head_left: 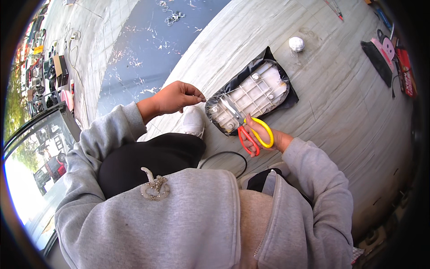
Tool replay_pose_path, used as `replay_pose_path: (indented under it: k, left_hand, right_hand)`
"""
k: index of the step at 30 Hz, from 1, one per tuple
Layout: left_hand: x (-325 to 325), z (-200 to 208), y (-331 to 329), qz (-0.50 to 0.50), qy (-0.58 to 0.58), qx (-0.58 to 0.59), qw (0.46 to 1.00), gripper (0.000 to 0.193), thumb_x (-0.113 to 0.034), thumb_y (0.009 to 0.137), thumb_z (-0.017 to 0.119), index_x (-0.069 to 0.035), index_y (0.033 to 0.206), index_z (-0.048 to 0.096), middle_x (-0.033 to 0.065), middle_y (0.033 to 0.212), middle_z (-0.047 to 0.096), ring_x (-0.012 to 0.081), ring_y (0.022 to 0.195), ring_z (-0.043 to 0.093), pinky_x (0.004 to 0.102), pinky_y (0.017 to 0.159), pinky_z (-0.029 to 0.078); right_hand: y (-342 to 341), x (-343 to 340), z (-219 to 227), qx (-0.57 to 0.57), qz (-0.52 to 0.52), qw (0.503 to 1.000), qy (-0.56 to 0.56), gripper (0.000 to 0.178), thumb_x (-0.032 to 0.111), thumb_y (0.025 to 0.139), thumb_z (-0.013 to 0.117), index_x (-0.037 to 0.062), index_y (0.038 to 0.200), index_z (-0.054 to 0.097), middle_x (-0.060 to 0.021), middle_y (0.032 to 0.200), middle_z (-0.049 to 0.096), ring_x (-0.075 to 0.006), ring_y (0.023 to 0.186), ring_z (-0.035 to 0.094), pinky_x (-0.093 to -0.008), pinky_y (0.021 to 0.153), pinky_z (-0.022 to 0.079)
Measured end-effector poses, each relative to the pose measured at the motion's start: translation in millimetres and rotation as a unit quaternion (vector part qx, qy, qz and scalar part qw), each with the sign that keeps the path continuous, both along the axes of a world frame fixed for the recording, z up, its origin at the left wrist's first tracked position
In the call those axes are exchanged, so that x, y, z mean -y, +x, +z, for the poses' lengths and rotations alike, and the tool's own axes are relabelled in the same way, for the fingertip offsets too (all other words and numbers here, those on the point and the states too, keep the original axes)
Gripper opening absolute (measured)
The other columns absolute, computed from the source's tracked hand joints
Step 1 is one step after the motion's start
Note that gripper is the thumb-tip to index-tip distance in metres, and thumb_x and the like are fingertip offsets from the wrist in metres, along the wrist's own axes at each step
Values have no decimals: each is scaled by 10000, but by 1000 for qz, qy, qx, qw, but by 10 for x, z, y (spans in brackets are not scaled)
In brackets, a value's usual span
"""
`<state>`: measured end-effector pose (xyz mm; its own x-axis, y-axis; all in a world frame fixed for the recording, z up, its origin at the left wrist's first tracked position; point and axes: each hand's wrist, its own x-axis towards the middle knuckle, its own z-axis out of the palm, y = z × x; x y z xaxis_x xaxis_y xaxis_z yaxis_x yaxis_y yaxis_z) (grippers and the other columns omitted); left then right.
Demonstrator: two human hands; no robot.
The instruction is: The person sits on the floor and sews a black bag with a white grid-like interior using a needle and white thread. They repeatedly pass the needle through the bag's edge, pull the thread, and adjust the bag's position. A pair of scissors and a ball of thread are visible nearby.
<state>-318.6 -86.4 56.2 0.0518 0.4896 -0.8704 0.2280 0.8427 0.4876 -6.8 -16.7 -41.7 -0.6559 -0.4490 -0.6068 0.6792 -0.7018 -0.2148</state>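
A pale, ribbed plastic panel (256,89) lies on the floor, its edges wrapped in black sheet material (286,77). Fine strands of thread (212,107) cross its near left end. My left hand (175,97) is beside that end, thumb and forefinger pinched together on what looks like a thin thread. In my right hand (257,136) is a pair of scissors (234,111) with one yellow and one red handle loop. Their blades point up and left over the panel, and look nearly closed. My fingers around the handles are partly hidden.
A ball of white string (296,44) rests beyond the panel. A grey-blue mat (143,54) with white scraps lies at the left, tangled string (174,18) on it. A black cable (233,152) curves near my knees. A glass pane (40,166) stands at far left.
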Motion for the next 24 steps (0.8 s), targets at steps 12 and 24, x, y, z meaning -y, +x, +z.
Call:
replay_pose_path:
  k: [12, 24]
  left_hand:
    - [6, -282, -474, -11, 53, -11, 998, 206, -206, 914, 673, -74, 1060, 735, 37, 896, 722, 93, 704, 621, 269, 562, 506]
    - [-1054, -1243, -1806, 69, 124, -553, 821, 337, -198, 886, 594, -147, 1216, 639, 156, 1233, 608, 357, 1117, 603, 433, 921, 503]
  right_hand:
    - [-132, -122, 134, -11, -42, 987, 153, 486, 545, 1015, 408, 125, 773, 442, 29, 546, 384, -91, 397, 372, -274, 372, 384]
    - [2932, 39, -104, 398, -32, 659, 638, 557, 57, 852, 663, -66, 1331, 408, -246, 1311, 507, -339, 1201, 524, -392, 989, 434]
